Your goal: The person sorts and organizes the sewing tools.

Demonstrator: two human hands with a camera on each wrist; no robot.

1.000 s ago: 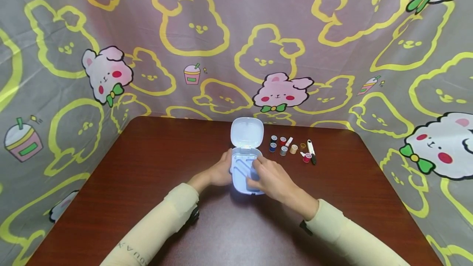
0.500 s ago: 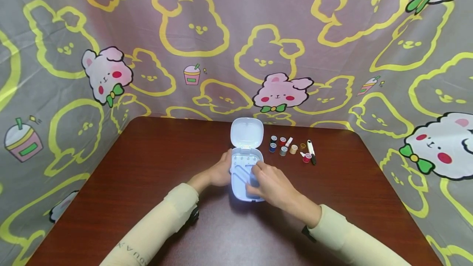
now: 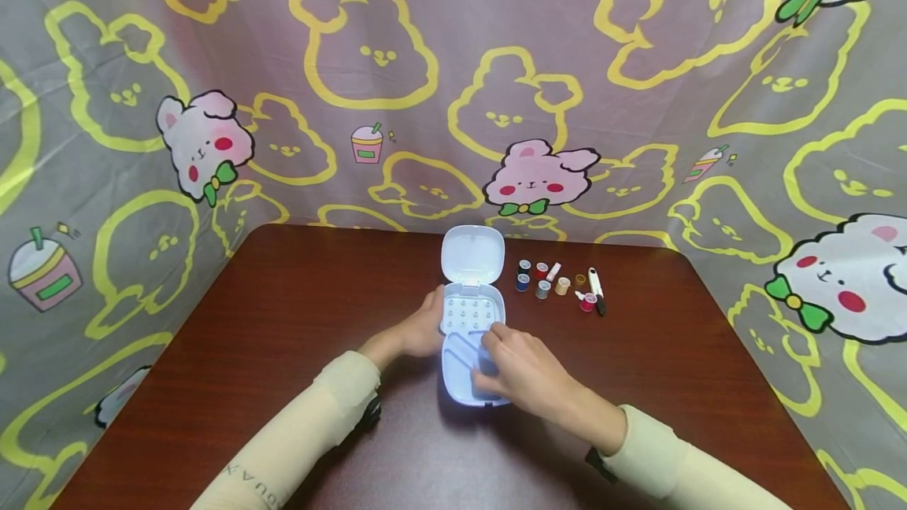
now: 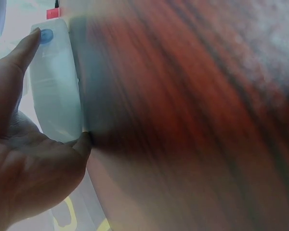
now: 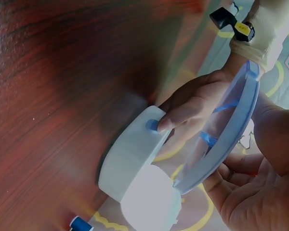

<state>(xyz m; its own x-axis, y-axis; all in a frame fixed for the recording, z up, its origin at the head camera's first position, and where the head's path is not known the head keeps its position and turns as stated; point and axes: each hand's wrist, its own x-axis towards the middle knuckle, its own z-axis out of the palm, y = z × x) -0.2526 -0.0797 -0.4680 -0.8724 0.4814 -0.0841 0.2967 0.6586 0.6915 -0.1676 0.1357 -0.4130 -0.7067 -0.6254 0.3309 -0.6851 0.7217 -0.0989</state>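
Observation:
A pale blue-white sewing box stands on the table with its lid [image 3: 473, 254] raised at the back. Rows of small pegs show in the box base [image 3: 468, 313]. My left hand [image 3: 423, 330] holds the base at its left side; in the left wrist view its thumb lies by a round blue button [image 4: 46, 35] on the box wall. My right hand [image 3: 527, 368] grips the right side of a light blue divided tray [image 3: 457, 376], thumb toward me. The right wrist view shows this tray [image 5: 233, 139] tilted up, apart from most of the base [image 5: 130, 149].
Right of the box lie several thread spools, among them a blue spool [image 3: 523, 283] and a beige spool [image 3: 563, 286]. Beyond them are a yellow ring [image 3: 580, 279] and a slim white-and-black tool [image 3: 597, 290]. A patterned cloth [image 3: 397, 38] hangs behind the brown table [image 3: 319, 282].
My right hand has drawn the tray toward me, and more rows of pegs in the base have come into view. My left hand has stayed at the box's left side.

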